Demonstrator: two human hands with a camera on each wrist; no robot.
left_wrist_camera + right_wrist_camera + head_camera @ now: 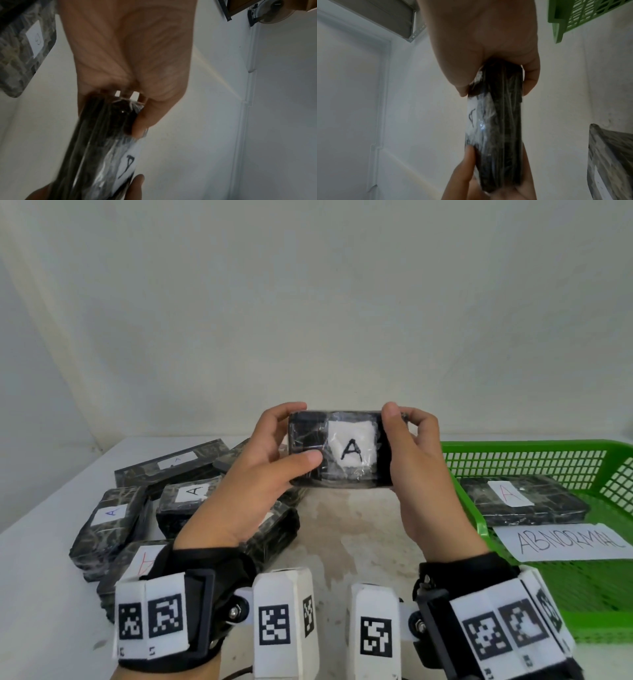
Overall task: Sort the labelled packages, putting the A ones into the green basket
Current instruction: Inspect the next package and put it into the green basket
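Both hands hold up one dark, plastic-wrapped package (342,450) with a white label marked A, above the middle of the table. My left hand (274,453) grips its left end, thumb across the front. My right hand (407,446) grips its right end, thumb on the top edge. The wrist views show the package (102,142) (501,121) edge-on between thumb and fingers. The green basket (534,457) stands at the right and holds one dark package (524,501) with a red A label.
A heap of several dark labelled packages (113,518) lies on the white table (41,577) at the left, under my left forearm. A paper sheet (565,542) reading ABNORMAL lies in the basket. A white wall rises behind.
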